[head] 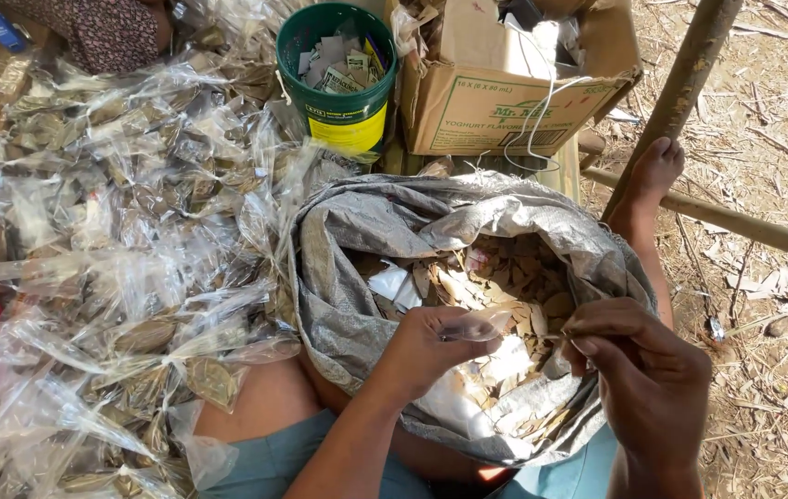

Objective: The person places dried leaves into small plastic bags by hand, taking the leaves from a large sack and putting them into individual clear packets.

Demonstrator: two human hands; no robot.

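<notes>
L hand (431, 346) pinches clear plastic sleeve (479, 323); R hand (639, 370) fingers pinched at its 3 o'clock end, over grey sack (357, 277) w/ dried leaves (514, 286).

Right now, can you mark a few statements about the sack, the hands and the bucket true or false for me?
1. The grey sack is open and holds dried leaves. True.
2. The left hand is empty. False: it pinches a small clear plastic bag.
3. The green bucket stands beyond the sack, beside a cardboard box. True.
4. The right hand rests on the bucket. False: it is over the sack's rim, close to the left hand.
5. The pile of clear packets lies right of the sack. False: it lies to its left.
</notes>
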